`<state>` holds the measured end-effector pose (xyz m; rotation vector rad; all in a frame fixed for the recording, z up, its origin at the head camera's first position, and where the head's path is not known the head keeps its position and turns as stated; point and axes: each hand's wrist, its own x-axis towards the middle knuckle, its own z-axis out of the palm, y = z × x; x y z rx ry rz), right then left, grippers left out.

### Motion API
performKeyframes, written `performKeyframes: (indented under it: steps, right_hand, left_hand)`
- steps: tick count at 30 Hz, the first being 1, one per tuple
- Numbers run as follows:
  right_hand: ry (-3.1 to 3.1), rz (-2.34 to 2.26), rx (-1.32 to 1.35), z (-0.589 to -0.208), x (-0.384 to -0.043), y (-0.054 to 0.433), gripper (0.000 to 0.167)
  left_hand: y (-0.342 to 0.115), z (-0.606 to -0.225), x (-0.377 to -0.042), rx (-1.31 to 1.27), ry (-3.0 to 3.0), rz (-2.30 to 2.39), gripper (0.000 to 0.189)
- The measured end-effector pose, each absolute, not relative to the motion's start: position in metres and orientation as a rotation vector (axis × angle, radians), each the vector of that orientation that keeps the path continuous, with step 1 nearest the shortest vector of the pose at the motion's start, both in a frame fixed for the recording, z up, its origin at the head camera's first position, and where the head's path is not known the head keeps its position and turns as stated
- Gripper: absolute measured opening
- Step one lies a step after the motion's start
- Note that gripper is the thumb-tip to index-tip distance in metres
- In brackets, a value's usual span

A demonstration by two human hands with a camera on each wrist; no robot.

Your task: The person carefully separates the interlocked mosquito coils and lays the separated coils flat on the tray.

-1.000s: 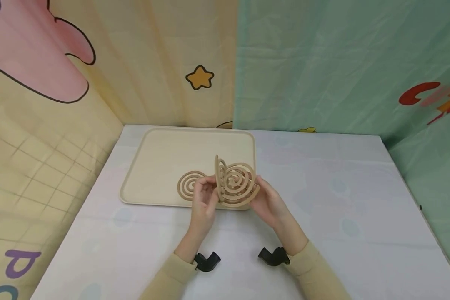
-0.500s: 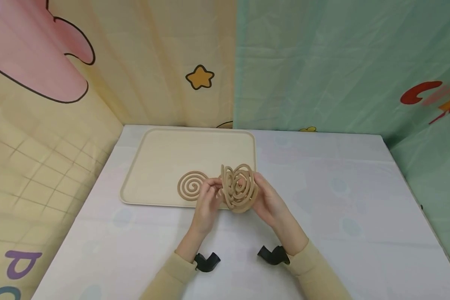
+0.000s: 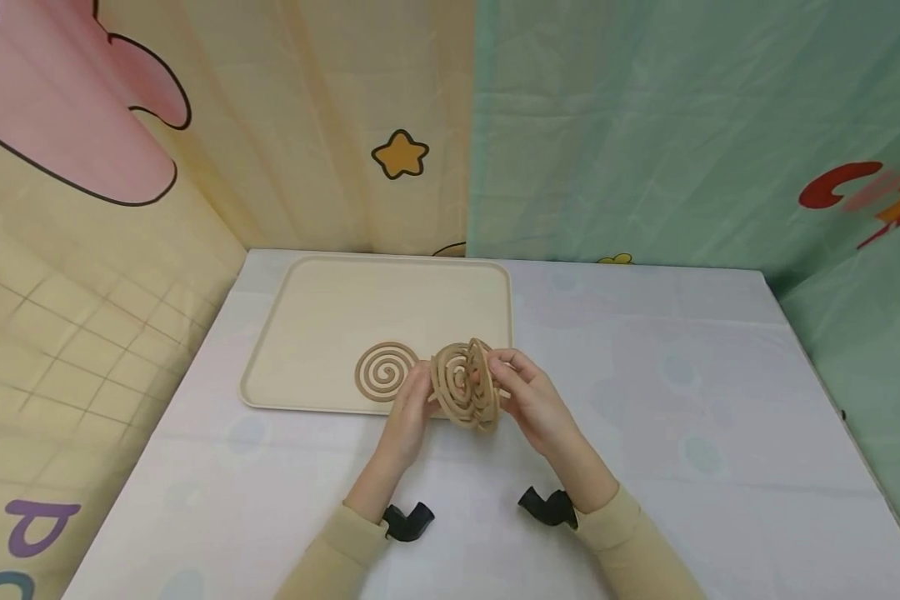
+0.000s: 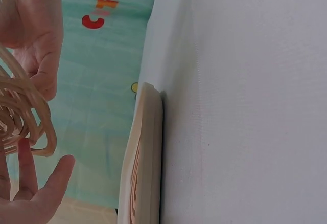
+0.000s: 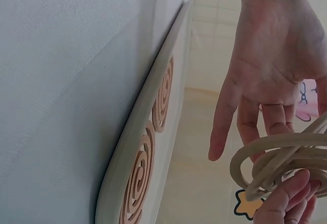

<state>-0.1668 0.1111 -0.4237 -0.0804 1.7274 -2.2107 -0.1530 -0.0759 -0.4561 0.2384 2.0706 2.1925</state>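
Right hand (image 3: 531, 402) pinches spiral coils (image 3: 483, 395) above near edge of tray (image 3: 375, 292); spread left hand (image 3: 405, 415) props opposite side, likely for balance.

The left sleeve (image 3: 333, 546) and right sleeve (image 3: 633, 542) match: long, pale beige, lightly creased, ending at the wrists. Just beyond them, on the inner side, sit stubby, elbow-shaped black pieces: a left fitting (image 3: 409, 523) and a right fitting (image 3: 549, 508). Both hands (image 3: 402, 418) are bare.

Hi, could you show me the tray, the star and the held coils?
Tray (image 3: 375, 300), head view: bare middle.
Star (image 3: 400, 156), head view: its centre.
Held coils (image 3: 461, 387), head view: around their middle.
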Motion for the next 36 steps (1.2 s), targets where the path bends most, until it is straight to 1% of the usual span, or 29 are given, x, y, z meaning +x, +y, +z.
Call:
performKeyframes:
  steps: [4, 8, 9, 13, 15, 18, 24, 27, 31, 36]
  right_hand:
    - [1.802, -2.166, -0.069, -0.424, -0.166, 0.111, 0.007]
    - [1.867, -2.125, -0.077, -0.424, -0.165, 0.111, 0.015]
    - [1.882, -2.118, -0.085, -0.424, -0.165, 0.111, 0.018]
    - [1.925, -2.104, -0.152, -0.425, -0.165, 0.111, 0.025]
    - [1.930, -2.104, -0.179, -0.427, -0.165, 0.112, 0.027]
    - [1.932, -2.102, -0.211, -0.428, -0.164, 0.114, 0.028]
    - [1.929, -2.096, -0.245, -0.429, -0.164, 0.115, 0.024]
    - [1.899, -2.114, -0.224, -0.429, -0.163, 0.115, 0.022]
    - [1.850, -2.148, -0.196, -0.430, -0.163, 0.113, 0.024]
    - [1.851, -2.167, -0.110, -0.430, -0.164, 0.108, 0.024]
  left_hand:
    - [-0.078, -0.457, -0.154, 0.237, 2.064, 2.163, 0.049]
    - [-0.080, -0.455, -0.155, 0.247, 2.023, 2.172, 0.059]
    - [-0.081, -0.455, -0.155, 0.246, 2.025, 2.158, 0.058]
    - [-0.084, -0.450, -0.155, 0.234, 2.021, 2.101, 0.045]
    - [-0.085, -0.447, -0.155, 0.190, 2.019, 2.085, 0.036]
    - [-0.084, -0.444, -0.155, 0.116, 2.022, 2.105, 0.029]
    - [-0.077, -0.443, -0.155, 0.046, 2.029, 2.192, 0.026]
    - [-0.073, -0.444, -0.155, 0.018, 2.159, 2.166, 0.026]
    - [-0.068, -0.445, -0.155, 0.000, 2.342, 2.143, 0.024]
    - [-0.065, -0.445, -0.153, 0.014, 2.544, 2.109, 0.016]
